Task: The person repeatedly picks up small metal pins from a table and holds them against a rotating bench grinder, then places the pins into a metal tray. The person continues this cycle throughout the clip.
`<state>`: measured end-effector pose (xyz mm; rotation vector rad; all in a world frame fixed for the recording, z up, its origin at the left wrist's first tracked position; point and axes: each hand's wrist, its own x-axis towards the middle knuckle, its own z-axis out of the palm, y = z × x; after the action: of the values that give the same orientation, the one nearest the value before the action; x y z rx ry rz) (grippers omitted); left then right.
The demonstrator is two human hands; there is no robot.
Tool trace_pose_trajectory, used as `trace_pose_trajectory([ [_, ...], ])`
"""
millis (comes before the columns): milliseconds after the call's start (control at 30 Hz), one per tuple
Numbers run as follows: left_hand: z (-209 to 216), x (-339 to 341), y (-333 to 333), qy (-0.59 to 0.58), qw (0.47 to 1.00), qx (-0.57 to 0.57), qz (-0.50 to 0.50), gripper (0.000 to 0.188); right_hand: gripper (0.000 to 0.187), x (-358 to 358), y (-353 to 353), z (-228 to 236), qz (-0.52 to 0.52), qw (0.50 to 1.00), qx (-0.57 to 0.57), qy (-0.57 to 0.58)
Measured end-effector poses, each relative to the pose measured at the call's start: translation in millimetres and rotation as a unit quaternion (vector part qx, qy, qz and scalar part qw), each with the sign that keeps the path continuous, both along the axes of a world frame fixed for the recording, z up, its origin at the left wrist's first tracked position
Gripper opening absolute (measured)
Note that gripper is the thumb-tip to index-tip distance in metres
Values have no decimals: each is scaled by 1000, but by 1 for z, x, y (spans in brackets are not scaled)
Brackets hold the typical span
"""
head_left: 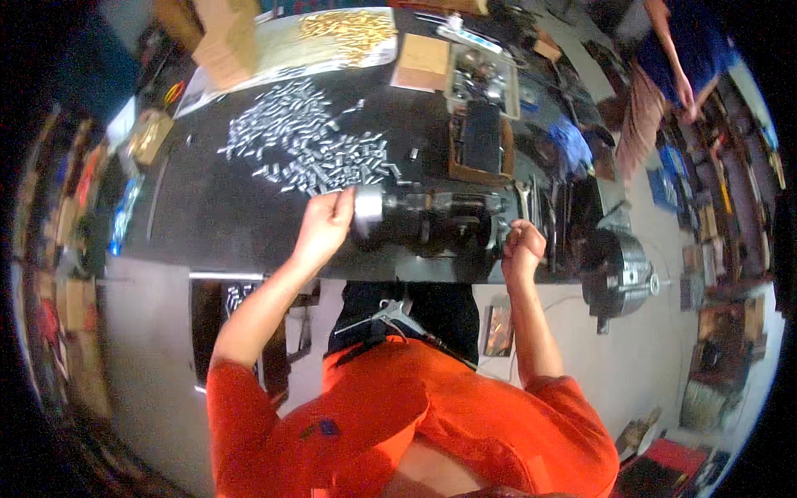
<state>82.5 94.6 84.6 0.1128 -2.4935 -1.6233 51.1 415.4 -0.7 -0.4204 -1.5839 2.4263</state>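
A dark bench-top machine [455,217] with a lathe-like body lies along the near edge of the black table. At its left end a bright silver cylinder [368,203] sticks out. The closed fingers of my left hand [326,222] pinch at the cylinder's left face; any small part between them is hidden. My right hand [525,244] is closed at the machine's right end, and what it grips is too small to make out. Beyond my left hand spreads a heap of small silvery metal pieces [311,141].
Brass-coloured pieces [349,33] lie on a pale sheet at the back. A cardboard piece [422,60], a parts tray [508,100] and an open-end wrench [525,199] are also on the table. A grey motor-like machine [618,270] stands right. An air blow gun [394,317] rests at my lap. Another person [677,66] stands far right.
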Motion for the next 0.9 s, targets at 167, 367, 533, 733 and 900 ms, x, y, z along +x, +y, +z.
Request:
trace_pose_trajectory([
  [167, 4, -5, -2, -107, 978, 174, -38, 42, 20, -88, -7, 0, -34, 951, 273, 142],
  [367, 2, 0, -13, -138, 956, 248, -74, 40, 19, -44, -22, 93, 10, 980, 13, 198],
  [533, 2, -1, -20, -111, 963, 223, -101, 40, 20, 27, -7, 57, -29, 988, 15, 152],
  [733, 0, -6, -22, -66, 968, 197, -137, 38, 30, 7, 2, -8, -8, 973, 231, 28],
  [900, -7, -5, -27, -55, 953, 262, -144, 36, 45, 62, -10, -38, -129, 898, 402, 124],
])
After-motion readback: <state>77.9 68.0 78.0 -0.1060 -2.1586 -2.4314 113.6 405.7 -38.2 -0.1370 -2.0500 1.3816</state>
